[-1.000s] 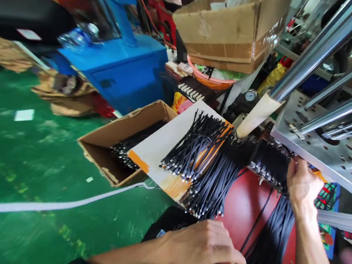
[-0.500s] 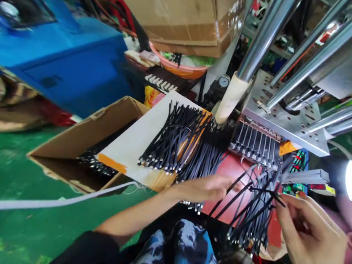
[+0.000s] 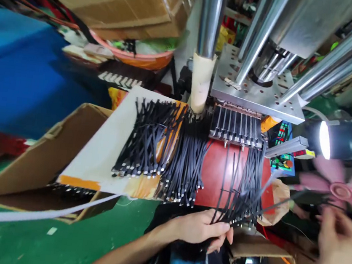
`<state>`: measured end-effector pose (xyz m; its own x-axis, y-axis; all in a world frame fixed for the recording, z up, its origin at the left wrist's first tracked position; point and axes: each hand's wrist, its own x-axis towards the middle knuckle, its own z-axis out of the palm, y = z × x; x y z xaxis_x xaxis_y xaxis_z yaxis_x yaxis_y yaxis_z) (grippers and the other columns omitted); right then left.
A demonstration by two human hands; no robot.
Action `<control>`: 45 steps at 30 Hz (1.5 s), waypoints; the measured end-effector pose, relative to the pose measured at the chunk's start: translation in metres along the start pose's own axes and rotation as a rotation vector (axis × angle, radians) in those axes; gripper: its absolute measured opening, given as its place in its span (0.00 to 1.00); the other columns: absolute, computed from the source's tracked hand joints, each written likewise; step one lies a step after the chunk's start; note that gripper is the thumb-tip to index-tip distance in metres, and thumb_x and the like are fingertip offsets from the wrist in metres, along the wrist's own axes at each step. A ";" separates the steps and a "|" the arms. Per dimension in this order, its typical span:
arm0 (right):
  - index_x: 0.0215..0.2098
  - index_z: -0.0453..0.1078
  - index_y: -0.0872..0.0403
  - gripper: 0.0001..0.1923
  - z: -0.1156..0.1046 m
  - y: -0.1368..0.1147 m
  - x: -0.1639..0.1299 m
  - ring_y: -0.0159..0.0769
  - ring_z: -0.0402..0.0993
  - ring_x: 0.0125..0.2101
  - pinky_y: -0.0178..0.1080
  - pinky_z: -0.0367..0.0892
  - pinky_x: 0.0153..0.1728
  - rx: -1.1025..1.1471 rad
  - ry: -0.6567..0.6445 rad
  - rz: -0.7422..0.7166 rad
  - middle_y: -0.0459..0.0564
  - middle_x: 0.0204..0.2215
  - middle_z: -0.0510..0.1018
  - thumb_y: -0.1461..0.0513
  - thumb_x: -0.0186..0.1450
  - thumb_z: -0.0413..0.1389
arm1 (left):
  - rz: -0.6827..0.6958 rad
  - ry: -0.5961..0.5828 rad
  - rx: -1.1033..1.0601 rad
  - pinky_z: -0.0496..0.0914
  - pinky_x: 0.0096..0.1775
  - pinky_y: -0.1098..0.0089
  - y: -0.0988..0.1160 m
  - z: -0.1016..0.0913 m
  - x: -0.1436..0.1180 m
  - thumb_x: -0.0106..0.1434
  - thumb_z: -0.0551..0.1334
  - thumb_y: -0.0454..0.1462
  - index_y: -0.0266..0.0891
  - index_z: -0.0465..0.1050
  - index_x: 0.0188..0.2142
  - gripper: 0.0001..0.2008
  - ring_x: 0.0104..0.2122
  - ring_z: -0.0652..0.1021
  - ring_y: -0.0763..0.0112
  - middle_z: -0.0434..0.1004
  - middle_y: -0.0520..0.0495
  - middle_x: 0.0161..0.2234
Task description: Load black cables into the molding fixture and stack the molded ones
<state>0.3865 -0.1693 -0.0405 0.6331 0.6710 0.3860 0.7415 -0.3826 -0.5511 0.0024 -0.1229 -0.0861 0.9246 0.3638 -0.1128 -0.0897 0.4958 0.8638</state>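
1. A big metal machine (image 3: 257, 90) stands at the top, with shiny steel poles going up from a flat plate with holes.
2. A blue cabinet (image 3: 20, 76) sits far to the left, on the green floor (image 3: 64, 242).
3. A brown cardboard box (image 3: 42, 159) lies open beside it, with black strips down inside.
4. A white board (image 3: 103, 153) rests partly over that box. A neat pile of black ties (image 3: 144, 143) lies on it.
5. A red table (image 3: 216, 170) sits under the machine. More black ties hang over its front edge.
6. A bright lamp (image 3: 324, 139) shines at the right, above a pink fan (image 3: 341, 189).
7. A loose bunch of black ties (image 3: 242, 190) lies on the red table, just below the machine's comb-like row of slots.
8. The left hand (image 3: 203, 230) is curled closed around the near ends of that loose bunch, at the table's front edge.
9. The right hand (image 3: 339, 244) is low at the right and blurry. Its fingers look spread. A thin black strip runs toward it, but I cannot tell if it holds it.
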 end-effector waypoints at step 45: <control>0.37 0.70 0.50 0.22 0.155 -0.182 -0.166 0.42 0.79 0.28 0.40 0.66 0.29 0.108 -1.034 -0.402 0.50 0.30 0.81 0.43 0.75 0.48 | 0.173 0.935 0.530 0.75 0.54 0.69 0.039 -0.007 -0.117 0.76 0.60 0.39 0.41 0.78 0.54 0.12 0.47 0.84 0.68 0.86 0.46 0.49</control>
<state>0.1122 -0.1131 -0.1189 -0.1760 0.9586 -0.2237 0.7962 0.0049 -0.6051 -0.1121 -0.1402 -0.0427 0.2472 0.9633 -0.1044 0.1862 0.0585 0.9808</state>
